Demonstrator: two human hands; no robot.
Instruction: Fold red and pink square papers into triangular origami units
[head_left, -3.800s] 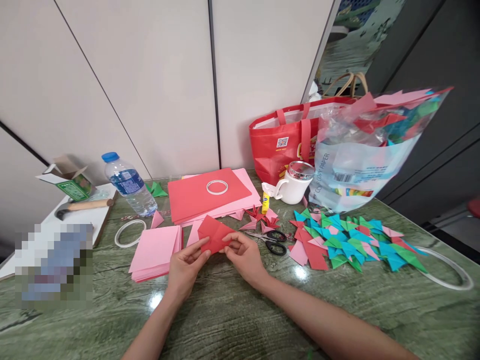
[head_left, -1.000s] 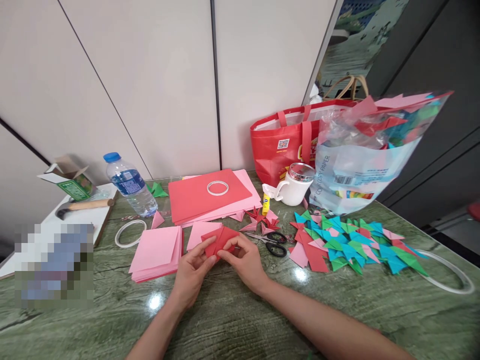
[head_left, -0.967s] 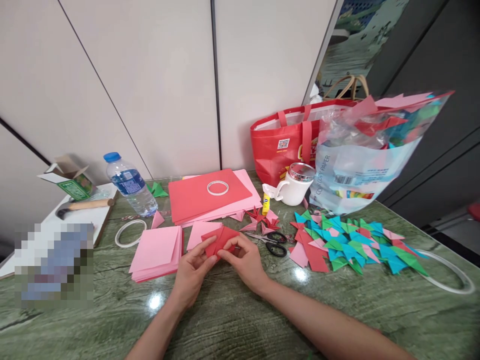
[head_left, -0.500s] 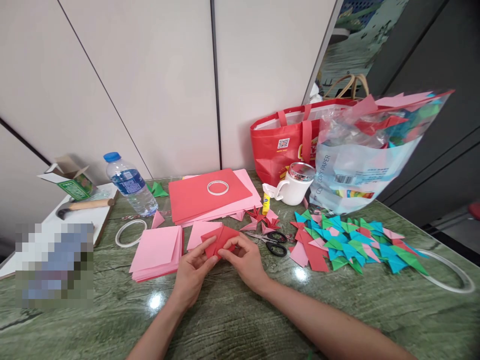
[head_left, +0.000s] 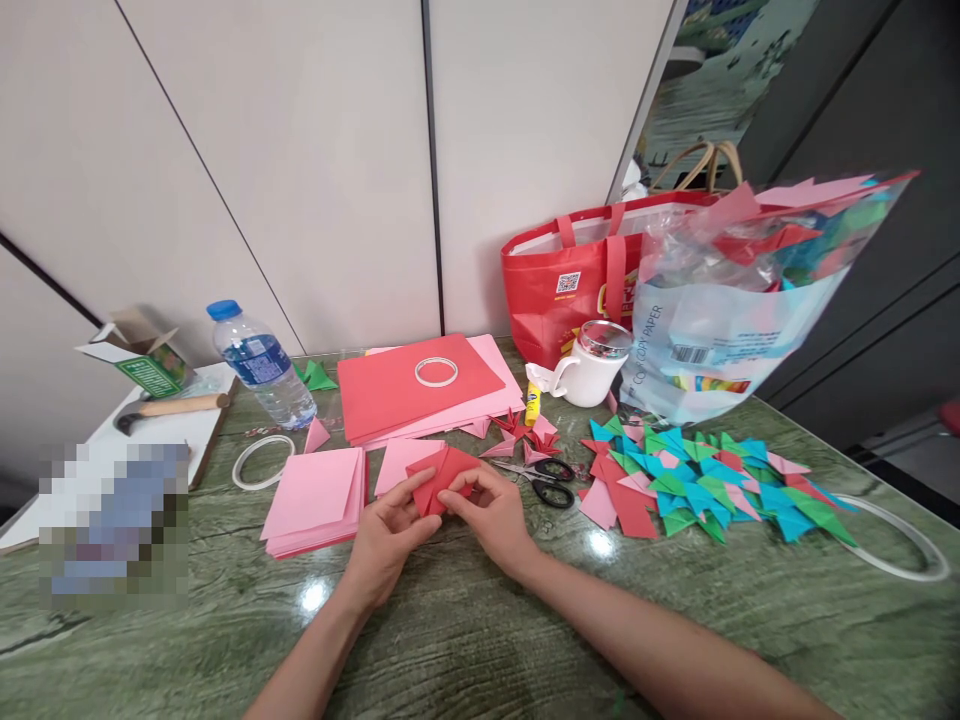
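Observation:
Between my hands is a red sheet of paper [head_left: 441, 474], partly folded, with crease lines showing. My left hand [head_left: 390, 535] grips its left and lower edge, thumb beneath and fingers along the side. With thumb and fingertips, my right hand [head_left: 491, 515] pinches the lower right part of the sheet. Just left lies a stack of pink paper squares [head_left: 311, 500], and behind my hands a smaller pink pile [head_left: 397, 462]. Black-handled scissors [head_left: 551, 485] rest right of my right hand. Small red and pink folded pieces [head_left: 517, 435] lie behind them.
A water bottle [head_left: 262, 365], tape rolls [head_left: 244, 465], red sheets [head_left: 390, 385], a glue stick [head_left: 532, 405] and a white mug [head_left: 589, 375] stand or lie around. Many coloured folded pieces [head_left: 697, 490] spread on the right, before a stuffed plastic bag [head_left: 720, 330] and a red bag [head_left: 540, 300].
Little differs. Both hands stay on the red paper, and my right fingertips have shifted very slightly along it. The whole view has moved a touch.

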